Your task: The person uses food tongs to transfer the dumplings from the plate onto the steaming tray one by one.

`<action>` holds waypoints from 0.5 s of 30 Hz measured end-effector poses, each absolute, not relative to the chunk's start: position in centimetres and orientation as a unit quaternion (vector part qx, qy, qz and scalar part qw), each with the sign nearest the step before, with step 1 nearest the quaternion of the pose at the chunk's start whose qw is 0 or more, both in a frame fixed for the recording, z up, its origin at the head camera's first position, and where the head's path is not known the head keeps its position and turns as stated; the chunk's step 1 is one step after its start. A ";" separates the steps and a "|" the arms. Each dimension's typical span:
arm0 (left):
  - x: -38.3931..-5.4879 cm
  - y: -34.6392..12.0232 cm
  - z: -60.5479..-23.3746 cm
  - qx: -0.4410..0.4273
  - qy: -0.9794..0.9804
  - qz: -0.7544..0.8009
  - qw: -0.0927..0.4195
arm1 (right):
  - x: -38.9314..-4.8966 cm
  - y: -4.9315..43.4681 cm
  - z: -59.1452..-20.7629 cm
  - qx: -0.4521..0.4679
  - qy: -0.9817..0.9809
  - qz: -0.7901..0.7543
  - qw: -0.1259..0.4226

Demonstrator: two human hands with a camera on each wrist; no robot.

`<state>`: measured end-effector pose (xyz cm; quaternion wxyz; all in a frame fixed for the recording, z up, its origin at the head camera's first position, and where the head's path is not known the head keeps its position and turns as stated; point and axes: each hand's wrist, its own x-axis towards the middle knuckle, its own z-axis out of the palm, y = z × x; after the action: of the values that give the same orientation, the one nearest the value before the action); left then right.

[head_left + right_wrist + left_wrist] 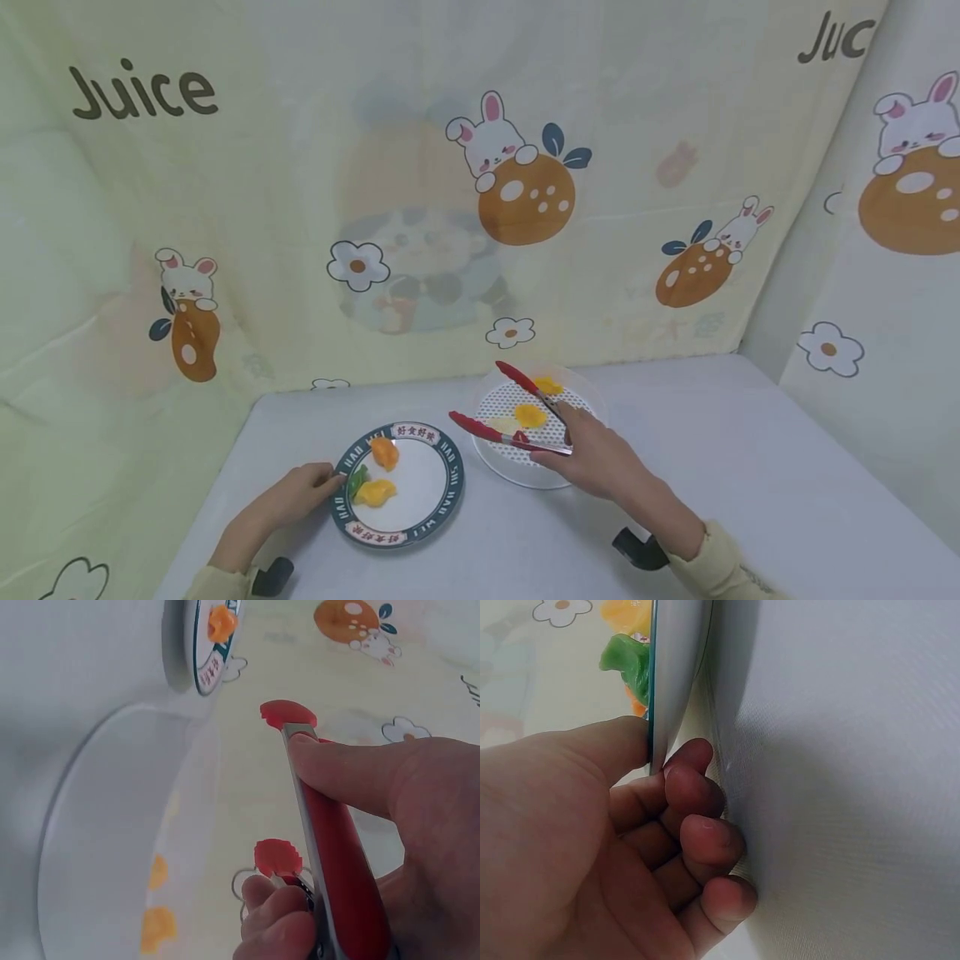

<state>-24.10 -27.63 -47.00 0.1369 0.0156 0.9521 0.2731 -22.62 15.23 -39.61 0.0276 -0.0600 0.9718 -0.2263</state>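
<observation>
White table [690, 442]: plate [416, 492] seemingly pinched between left fingers [707, 841], tongs [346, 877] clamped between right fingers [283, 934]

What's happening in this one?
A person is working at a table with two bare hands. The left hand pinches the rim of a round plate, which holds an orange piece, a green piece and a yellow piece. The right hand holds red-tipped tongs, spread open with nothing between the tips, above a clear round container in which more yellow pieces lie.
</observation>
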 end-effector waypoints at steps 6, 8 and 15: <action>-23.9 -27.5 -46.9 0.015 0.952 0.274 0.135 | -22.4 12.7 -40.8 -0.067 0.967 -0.240 0.043; -23.9 -27.5 -46.9 0.016 0.951 0.277 0.134 | -22.3 11.9 -41.2 -0.072 0.966 -0.243 0.050; -23.8 -27.4 -46.8 0.015 0.952 0.277 0.130 | -21.9 9.6 -42.5 -0.091 0.964 -0.241 0.062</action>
<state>-23.77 -27.41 -46.80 0.1299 0.0151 0.9518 0.2774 -21.92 9.57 -42.51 0.0619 -0.0910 0.9642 -0.2411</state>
